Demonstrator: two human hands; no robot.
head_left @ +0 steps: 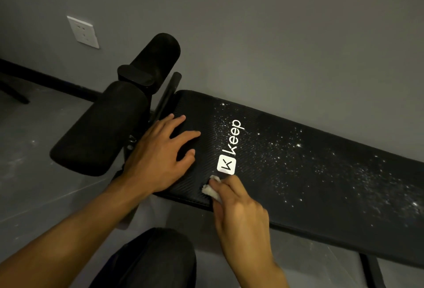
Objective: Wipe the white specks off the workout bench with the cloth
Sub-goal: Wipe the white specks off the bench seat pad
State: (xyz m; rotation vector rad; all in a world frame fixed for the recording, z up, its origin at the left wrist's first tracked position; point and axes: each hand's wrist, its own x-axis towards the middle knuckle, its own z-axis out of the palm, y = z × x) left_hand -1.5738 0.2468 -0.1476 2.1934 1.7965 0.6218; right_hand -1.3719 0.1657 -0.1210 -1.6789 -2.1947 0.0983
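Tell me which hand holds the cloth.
The right hand pinches the white cloth at the near edge of the bench; the left hand lies flat on it, holding nothing.

Most of the cloth (207, 189) lies hidden under the right hand (241, 214) — the bench (321, 184) beyond it runs off-frame.
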